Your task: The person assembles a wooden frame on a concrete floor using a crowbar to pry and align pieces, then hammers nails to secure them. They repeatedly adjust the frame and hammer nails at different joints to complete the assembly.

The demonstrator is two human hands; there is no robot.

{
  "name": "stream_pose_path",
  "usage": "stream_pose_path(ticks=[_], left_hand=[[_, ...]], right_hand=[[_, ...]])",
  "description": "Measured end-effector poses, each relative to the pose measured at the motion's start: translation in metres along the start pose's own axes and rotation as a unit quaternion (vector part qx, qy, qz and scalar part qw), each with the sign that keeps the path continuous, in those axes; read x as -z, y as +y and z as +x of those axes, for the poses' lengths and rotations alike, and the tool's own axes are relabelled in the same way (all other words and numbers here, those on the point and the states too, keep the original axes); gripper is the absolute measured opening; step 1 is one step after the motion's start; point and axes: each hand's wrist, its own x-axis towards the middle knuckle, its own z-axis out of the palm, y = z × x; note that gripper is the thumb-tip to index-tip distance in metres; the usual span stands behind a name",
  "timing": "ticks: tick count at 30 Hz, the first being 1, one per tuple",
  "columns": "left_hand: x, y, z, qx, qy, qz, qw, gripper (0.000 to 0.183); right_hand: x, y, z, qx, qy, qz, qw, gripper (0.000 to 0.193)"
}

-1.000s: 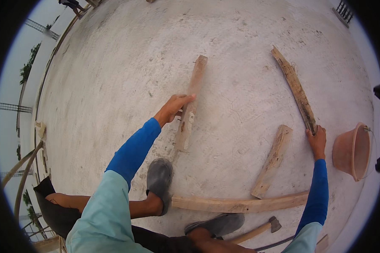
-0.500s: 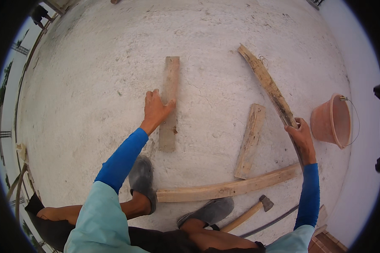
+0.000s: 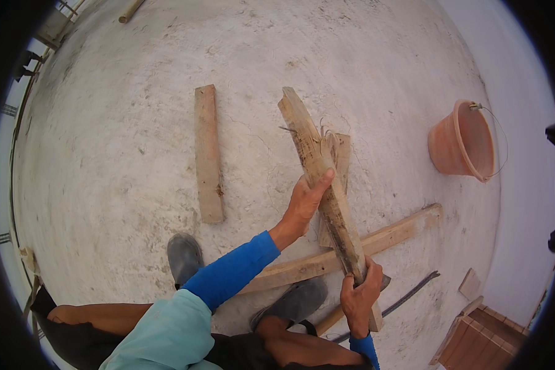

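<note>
Both hands hold a rough wooden plank [image 3: 334,200], tilted, its near end toward me. My left hand [image 3: 305,203] wraps around its middle, thumb on top. Lower down, my right hand [image 3: 361,296] grips it close to the near end. Bent nails [image 3: 322,126] stick out by the plank's far part. Partly hidden beneath it, a short wood piece [image 3: 343,157] lies on the floor. A longer beam [image 3: 407,228] crosses under the plank near my feet. To the left lies a separate flat board [image 3: 208,154], touched by neither hand.
An orange bucket [image 3: 444,145] with a wire handle stands at the right by the white wall [image 3: 518,123]. Near my right foot are a partly hidden axe [image 3: 330,320] and a dark pry bar [image 3: 413,297]. Brown tiled block [image 3: 481,336] sits lower right.
My left hand has left the flat board and taken hold of the plank. My right hand has brought the plank leftward and closer to me. The view has shifted too.
</note>
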Motion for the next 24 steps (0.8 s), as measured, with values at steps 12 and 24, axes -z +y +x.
stream_pose_path(ticks=[12,24], left_hand=[[-0.044,0.005,-0.063,0.053,0.021,-0.205,0.977,0.045],[-0.065,-0.008,-0.082,0.080,-0.074,-0.192,0.975,0.062]], right_hand=[[0.087,0.003,0.038,0.099,-0.183,-0.283,0.936,0.117],[0.060,0.028,0.154,0.193,-0.104,-0.158,0.963,0.055]])
